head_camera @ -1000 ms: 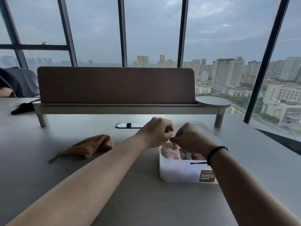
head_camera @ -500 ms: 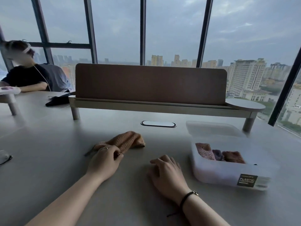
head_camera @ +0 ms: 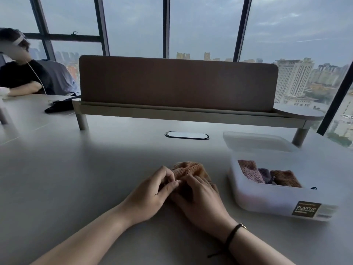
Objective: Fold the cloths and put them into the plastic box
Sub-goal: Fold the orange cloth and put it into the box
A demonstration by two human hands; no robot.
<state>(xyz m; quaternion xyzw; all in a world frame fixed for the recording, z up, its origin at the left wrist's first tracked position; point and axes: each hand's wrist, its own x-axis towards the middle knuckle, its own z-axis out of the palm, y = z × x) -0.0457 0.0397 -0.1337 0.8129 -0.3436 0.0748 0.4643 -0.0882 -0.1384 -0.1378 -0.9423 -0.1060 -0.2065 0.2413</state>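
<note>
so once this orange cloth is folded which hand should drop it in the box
Probably the right hand. It lies on the orange cloth on the side nearer the plastic box, which stands open to the right; the left hand would have to cross over.

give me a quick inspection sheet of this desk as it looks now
surface: grey table, matte.
job's things: orange knit cloth on table; plastic box open, pink, purple and brown cloths inside; lid behind it.
clutter: black item far left.
grip: left hand pinches cloth; right hand rests on it.
cables: oval cable port; no loose cables on this table.
surroundings: desk divider, windows, another person at left.
</note>
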